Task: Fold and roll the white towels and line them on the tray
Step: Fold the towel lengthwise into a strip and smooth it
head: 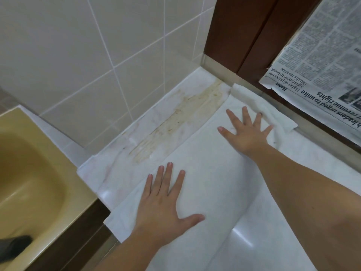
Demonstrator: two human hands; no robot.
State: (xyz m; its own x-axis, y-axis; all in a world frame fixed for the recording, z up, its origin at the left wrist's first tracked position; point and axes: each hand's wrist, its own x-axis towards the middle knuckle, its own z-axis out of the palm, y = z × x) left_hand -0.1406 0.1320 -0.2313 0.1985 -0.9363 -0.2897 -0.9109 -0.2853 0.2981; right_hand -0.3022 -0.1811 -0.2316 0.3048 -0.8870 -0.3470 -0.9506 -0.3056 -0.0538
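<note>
Left hand (pixel 160 204) flat on towel (pixel 211 173)

left hand (pixel 162 200) and right hand (pixel 247 132) flat, fingers spread, pressing white towel (pixel 211 173) on counter (pixel 121 169).

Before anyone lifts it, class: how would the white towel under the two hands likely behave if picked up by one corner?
The white towel would probably droop limply: it lies flat under the left hand and right hand, with its far end rumpled. It looks thin, so likely light. On the glossy countertop it might slide easily.
</note>
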